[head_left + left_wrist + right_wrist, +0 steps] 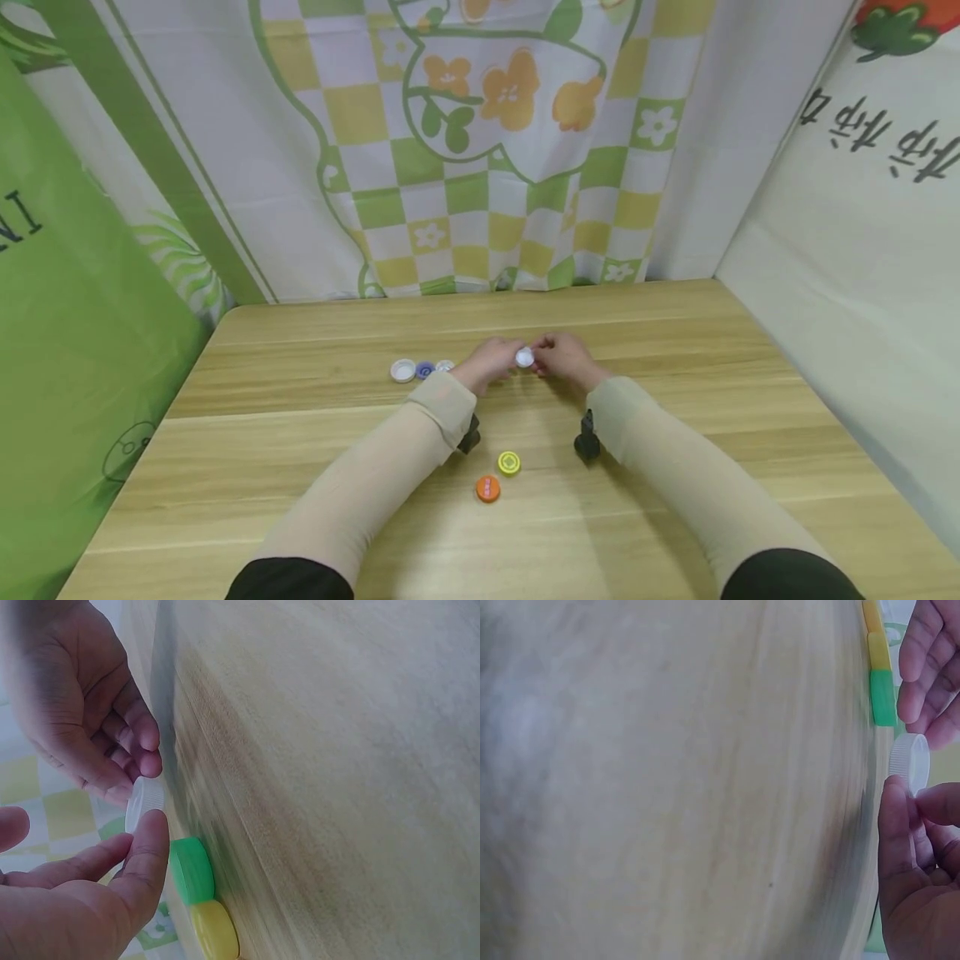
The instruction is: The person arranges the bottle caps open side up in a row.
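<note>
A small white bottle cap [524, 357] with a ribbed side is held between the two hands above the wooden table. My left hand [489, 362] pinches its edge from the left, with fingertips on the ribbed rim in the left wrist view. From the other side my right hand [566, 358] pinches the same cap between thumb and finger, which shows in the right wrist view. The cap's hollow side faces toward the far curtain in the wrist views. Close by my left hand stand a green cap [192, 870] and a yellow cap [215, 930], hidden in the head view.
To the left on the table [300, 467] lie a larger white cap [402, 371], a blue cap [425, 370] and another whitish cap [445, 365]. Between my forearms sit a yellow cap [509, 463] and an orange cap [487, 489]. A patterned curtain [465, 192] hangs behind.
</note>
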`<state>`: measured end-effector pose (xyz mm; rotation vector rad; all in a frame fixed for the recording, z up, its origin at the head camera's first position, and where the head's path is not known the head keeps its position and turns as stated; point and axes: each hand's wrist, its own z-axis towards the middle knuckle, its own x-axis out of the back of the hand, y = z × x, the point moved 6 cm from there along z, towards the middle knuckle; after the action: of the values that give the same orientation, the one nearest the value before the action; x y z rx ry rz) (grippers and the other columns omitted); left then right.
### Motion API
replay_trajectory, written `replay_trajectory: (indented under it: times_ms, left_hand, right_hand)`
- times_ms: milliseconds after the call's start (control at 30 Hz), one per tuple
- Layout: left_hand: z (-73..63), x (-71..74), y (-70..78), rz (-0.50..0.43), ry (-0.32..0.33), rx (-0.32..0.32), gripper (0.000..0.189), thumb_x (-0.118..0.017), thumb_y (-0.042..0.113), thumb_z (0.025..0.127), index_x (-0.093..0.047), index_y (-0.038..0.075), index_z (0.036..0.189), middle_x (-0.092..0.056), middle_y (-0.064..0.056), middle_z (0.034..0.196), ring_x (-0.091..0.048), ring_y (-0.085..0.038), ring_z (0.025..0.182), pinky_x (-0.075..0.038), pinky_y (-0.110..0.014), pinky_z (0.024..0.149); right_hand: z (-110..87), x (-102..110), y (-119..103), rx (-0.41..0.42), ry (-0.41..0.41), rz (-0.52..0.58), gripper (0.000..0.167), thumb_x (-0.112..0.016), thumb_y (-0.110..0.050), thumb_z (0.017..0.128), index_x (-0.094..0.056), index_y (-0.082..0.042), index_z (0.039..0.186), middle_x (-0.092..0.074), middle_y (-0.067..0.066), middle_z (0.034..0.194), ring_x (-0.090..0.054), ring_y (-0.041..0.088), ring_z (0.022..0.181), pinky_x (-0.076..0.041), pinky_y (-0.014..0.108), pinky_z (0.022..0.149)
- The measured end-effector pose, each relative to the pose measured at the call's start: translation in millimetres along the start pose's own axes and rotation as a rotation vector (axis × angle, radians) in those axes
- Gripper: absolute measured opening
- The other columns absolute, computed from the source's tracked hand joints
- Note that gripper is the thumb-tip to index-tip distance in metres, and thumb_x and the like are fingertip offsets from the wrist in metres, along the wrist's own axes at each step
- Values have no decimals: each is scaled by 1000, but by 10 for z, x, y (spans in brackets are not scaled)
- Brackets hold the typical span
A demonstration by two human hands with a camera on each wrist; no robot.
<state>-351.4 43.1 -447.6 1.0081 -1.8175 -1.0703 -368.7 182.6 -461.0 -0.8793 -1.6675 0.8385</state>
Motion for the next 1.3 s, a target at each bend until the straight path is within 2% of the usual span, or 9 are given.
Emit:
replay_trajectory:
  times_ms: [400,667,733,833,933,1000,1167,1300]
  left_hand:
    - [43,-11,-13,-11,2,-36,42,-51,27,104,-64,-6,125,-62,-16,120,-59,-30,110,-52,-41,99]
    - [47,2,-27,-44,17,-4,40,-44,24,108,-60,-7,126,-59,-16,110,-58,-28,100,-53,-43,98]
    - [41,0,-22,-36,18,7,40,-44,26,108,-60,-7,126,-58,-15,105,-59,-27,95,-54,-41,93]
    - [40,-14,-16,-30,17,13,38,-45,27,108,-61,-5,122,-55,-9,93,-56,-22,81,-52,-33,79]
    - [55,-30,-27,-51,9,11,35,-45,26,107,-62,-5,114,-50,-4,82,-48,-15,68,-43,-25,63]
    - [66,-38,-36,-61,9,6,32,-46,25,107,-62,-3,108,-48,-2,77,-45,-13,63,-41,-22,58]
    - [74,-60,-39,-88,-15,13,32,-45,25,107,-59,-3,102,-45,-1,71,-42,-11,58,-38,-20,53]
    - [71,-57,-46,-94,-38,31,39,-43,29,109,-59,-6,114,-48,-4,81,-44,-12,64,-38,-21,56]
  right_hand:
    - [0,8,-35,12,13,-69,20,-56,0,102,-63,13,115,-69,16,91,-64,13,72,-58,20,65]
    - [28,3,-30,22,20,-110,19,-57,-1,102,-64,12,114,-69,16,91,-64,14,73,-59,22,66]
    - [29,4,-28,31,24,-119,19,-57,0,101,-65,12,113,-69,16,90,-64,14,72,-58,22,65]
    - [29,8,-25,36,28,-126,19,-56,1,100,-65,12,112,-68,15,89,-63,13,71,-57,20,63]
    - [26,16,-19,29,29,-134,20,-55,1,100,-65,12,113,-68,14,88,-62,13,70,-56,20,63]
    - [27,16,-14,22,26,-135,20,-55,1,100,-65,11,114,-68,13,89,-62,13,71,-56,20,63]
    - [37,19,5,17,20,-132,21,-55,1,99,-65,11,115,-69,14,91,-63,13,72,-57,20,64]
    - [33,19,7,27,13,-127,20,-56,2,98,-65,12,113,-68,13,89,-63,13,71,-56,20,63]
